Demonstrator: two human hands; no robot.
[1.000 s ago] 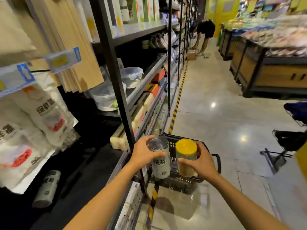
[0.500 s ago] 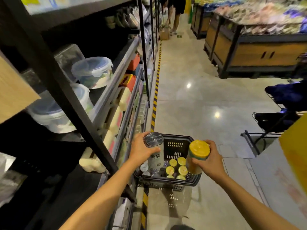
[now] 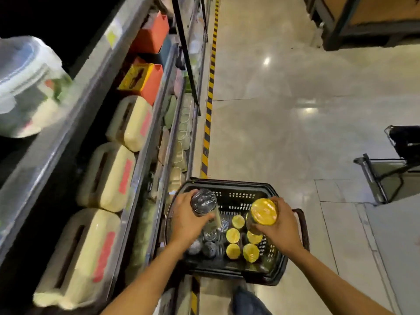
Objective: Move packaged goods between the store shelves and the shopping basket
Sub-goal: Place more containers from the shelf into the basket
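Left hand (image 3: pixel 186 223), lower centre of frame, fingers curled round a silver-topped canister (image 3: pixel 203 202). The canister is upright, its top above the knuckles and its pale body running down past the thumb. Right hand (image 3: pixel 281 228), just right of it, grips a yellow-lidded jar (image 3: pixel 263 211) from the side, with the lid clear of the fingers and tilted slightly toward the camera. Both items are held over the open black shopping basket (image 3: pixel 238 196), which sits on the floor at lower centre; neither touches the basket rim. Inside the basket, a cluster of yellow lids (image 3: pixel 233 235) stands upright on the right half and several silver tops (image 3: pixel 210 235) on the left half, packed close together. The two hands are apart, with basket contents visible between them. Store shelves (image 3: pixel 75 123) run down the left side of the frame, with cream plastic jugs (image 3: pixel 109 176) carrying pink labels in a row on the lower tier. Orange boxes (image 3: pixel 142 80) sit above the jugs, and a blurred clear lidded tub (image 3: pixel 25 87) is at upper left. A yellow-black hazard stripe (image 3: pixel 210 87) runs along the shelf foot. A shoe (image 3: pixel 247 301) shows at the bottom edge.
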